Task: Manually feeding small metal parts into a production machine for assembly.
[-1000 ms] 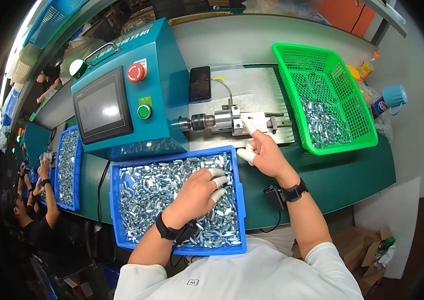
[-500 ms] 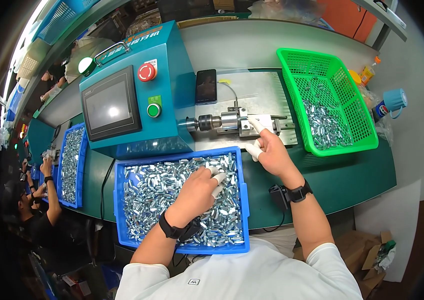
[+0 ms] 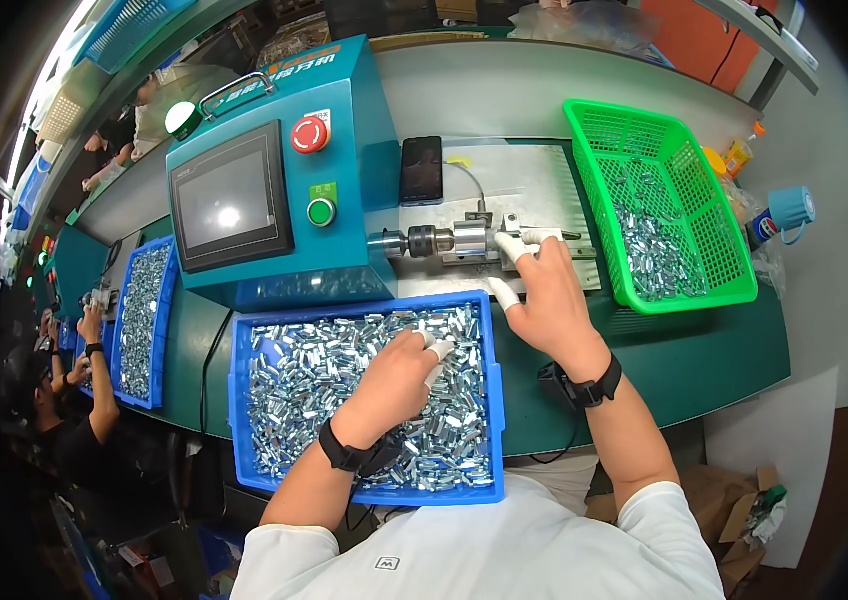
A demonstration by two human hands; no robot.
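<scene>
My left hand (image 3: 394,383) reaches into a blue tray (image 3: 497,440) full of small shiny metal pieces (image 3: 319,375). Its fingers, tipped with white finger cots, are curled together among the pieces; whatever they pinch is hidden. At the bench machine's clamping fixture (image 3: 470,238), my right hand (image 3: 551,305) has its cot-covered index and middle fingers stretched out over the fixture's right end. The thumb stands apart from them, in front of the fixture, and no piece shows between. A chuck (image 3: 424,241) from the machine faces the fixture's left side.
The teal machine (image 3: 344,220) carries a screen (image 3: 229,205), a red knob (image 3: 310,134) and a green button (image 3: 321,211). A phone (image 3: 422,170) lies behind the chuck. To the right stands a green basket (image 3: 734,265) with metal pieces. Another person (image 3: 94,400) works at far left.
My right hand's fingers have moved onto the right end of the fixture and spread more. My left hand stays in the tray, nearly in place. The whole view has shifted slightly.
</scene>
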